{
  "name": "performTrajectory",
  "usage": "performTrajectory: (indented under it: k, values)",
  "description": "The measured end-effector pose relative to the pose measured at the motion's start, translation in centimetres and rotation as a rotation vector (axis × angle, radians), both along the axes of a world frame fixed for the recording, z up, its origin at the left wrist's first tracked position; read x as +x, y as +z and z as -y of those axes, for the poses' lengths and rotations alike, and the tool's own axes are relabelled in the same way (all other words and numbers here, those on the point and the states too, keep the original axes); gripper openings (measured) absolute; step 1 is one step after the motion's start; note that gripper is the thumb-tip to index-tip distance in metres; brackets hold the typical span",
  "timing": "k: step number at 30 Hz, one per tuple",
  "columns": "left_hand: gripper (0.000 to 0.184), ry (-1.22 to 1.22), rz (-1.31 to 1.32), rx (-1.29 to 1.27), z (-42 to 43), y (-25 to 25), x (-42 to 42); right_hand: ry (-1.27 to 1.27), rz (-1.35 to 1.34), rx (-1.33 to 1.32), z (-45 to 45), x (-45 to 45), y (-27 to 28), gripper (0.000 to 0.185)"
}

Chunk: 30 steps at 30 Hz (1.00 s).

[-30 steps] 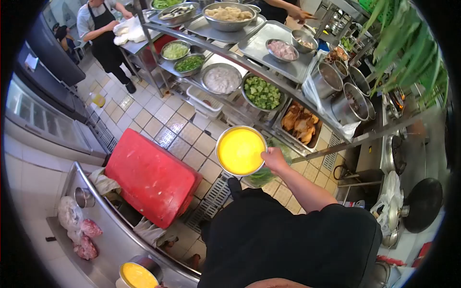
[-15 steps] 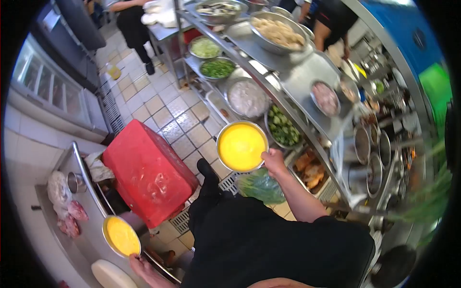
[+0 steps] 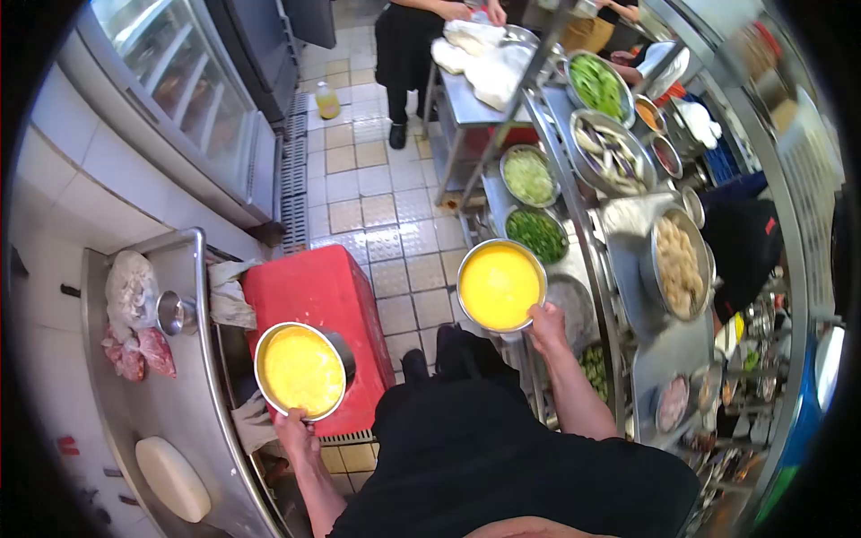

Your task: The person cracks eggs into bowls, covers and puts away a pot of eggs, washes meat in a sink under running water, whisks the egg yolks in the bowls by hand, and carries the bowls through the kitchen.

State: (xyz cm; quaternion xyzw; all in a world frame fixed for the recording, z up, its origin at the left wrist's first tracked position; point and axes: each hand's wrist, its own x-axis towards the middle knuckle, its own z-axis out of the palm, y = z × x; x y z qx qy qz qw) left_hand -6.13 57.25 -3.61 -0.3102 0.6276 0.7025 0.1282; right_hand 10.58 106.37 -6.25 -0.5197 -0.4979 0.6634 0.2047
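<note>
My left hand (image 3: 296,434) grips the near rim of a round metal bowl (image 3: 259,381) full of yellow liquid (image 3: 300,369), which looks like beaten egg. This bowl is over the near-left part of a large red box (image 3: 309,278). In my right hand (image 3: 549,327) is a second metal bowl (image 3: 461,285) with a similar smooth yellow liquid (image 3: 501,285). I hold it at its right side, above the tiled floor and beside the shelf. Both bowls are roughly level, and the fingers beneath them are partly hidden.
On my left, a steel counter (image 3: 215,394) bears bagged meat (image 3: 143,352), a metal cup (image 3: 177,314) and a white oval board (image 3: 173,480). A steel rack (image 3: 664,359) with several food bowls stands right. Ahead, a person in black (image 3: 401,54) works at a table (image 3: 466,103).
My view has turned left and up the aisle. The left bowl has moved from beside the counter to over the red box. My right hand still holds its bowl, now farther from the vegetable bag.
</note>
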Motion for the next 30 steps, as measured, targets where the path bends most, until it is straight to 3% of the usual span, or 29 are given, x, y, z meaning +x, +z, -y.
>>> performTrajectory:
  k: [4,8,13,14,18,24,30]
  values:
    - [0.014,0.022,-0.023,-0.016,-6.2,-0.5,-5.2,0.112,0.011,0.005,-6.1,-8.3,-2.0,0.016]
    - [0.012,0.081,-0.038,-0.047,-10.9,-0.5,-10.5,0.16,0.014,0.115,-10.8,-19.1,-0.7,0.008]
    - [0.014,0.222,-0.052,-0.054,-15.3,-0.1,-17.0,0.343,0.086,0.235,-16.6,-31.5,-1.6,0.011]
    - [0.014,0.258,-0.045,-0.049,-16.1,-0.3,-18.0,0.357,0.042,0.17,-16.8,-34.1,1.0,0.009]
    - [0.013,0.289,-0.077,-0.052,-19.3,0.0,-24.7,0.389,0.034,0.114,-19.7,-44.6,2.0,0.01]
    - [0.018,0.354,-0.068,-0.106,-22.6,-0.8,-35.5,0.432,0.057,-0.005,-24.3,-57.2,1.0,0.021]
    - [0.015,0.278,-0.074,-0.109,-25.7,-0.6,-48.4,0.402,0.056,0.012,-28.4,-68.9,0.8,0.018]
